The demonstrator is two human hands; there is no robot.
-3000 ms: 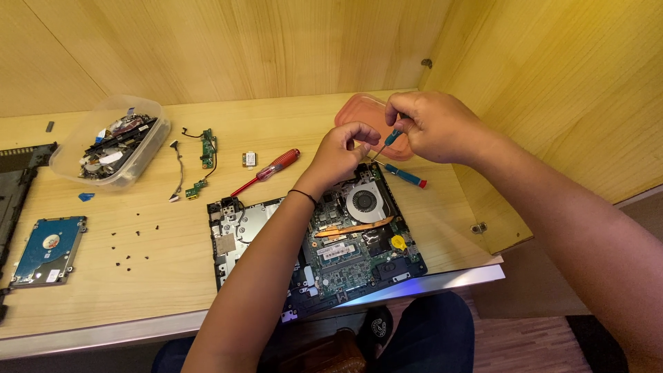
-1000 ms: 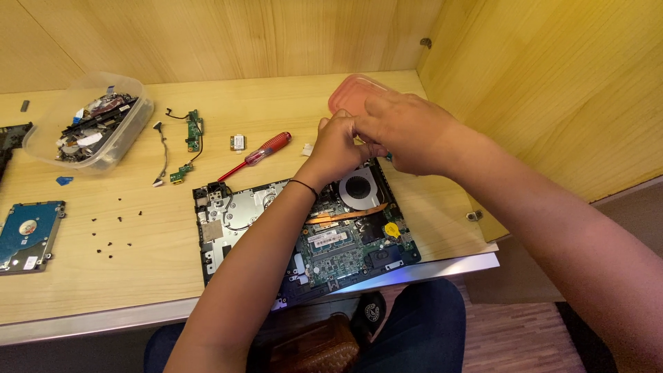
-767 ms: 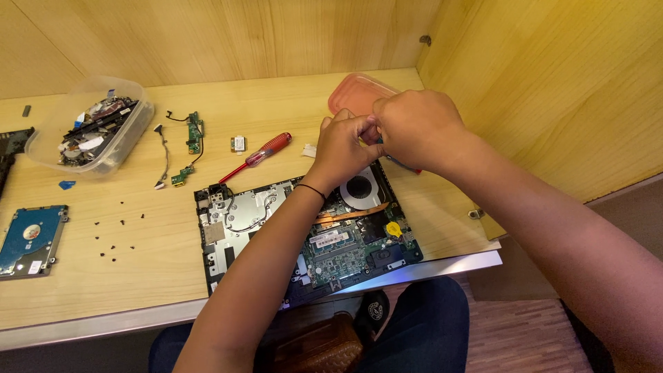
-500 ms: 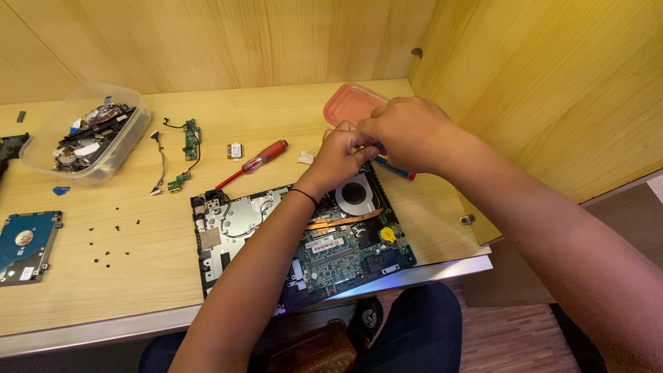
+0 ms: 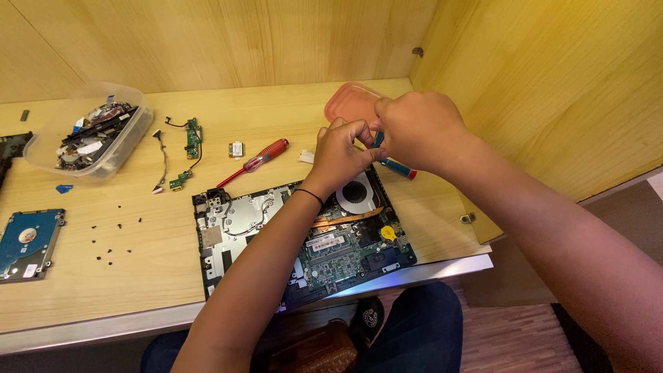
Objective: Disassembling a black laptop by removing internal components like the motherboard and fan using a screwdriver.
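Now both hands meet over the far edge of the opened laptop [image 5: 304,238].

Since a moment ago they have drawn tighter together: the right hand [image 5: 414,131] stays closed around a blue screwdriver [image 5: 395,166], while the left hand [image 5: 342,148] pinches its fingertips at the tip, just above the fan [image 5: 357,193]. The red screwdriver [image 5: 259,161] lies untouched on the desk [image 5: 103,276].

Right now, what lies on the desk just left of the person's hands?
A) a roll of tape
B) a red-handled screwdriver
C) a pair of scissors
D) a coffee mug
B: a red-handled screwdriver lies on the wooden desk just left of the left hand, above the opened laptop; no scissors, mug or tape shows.
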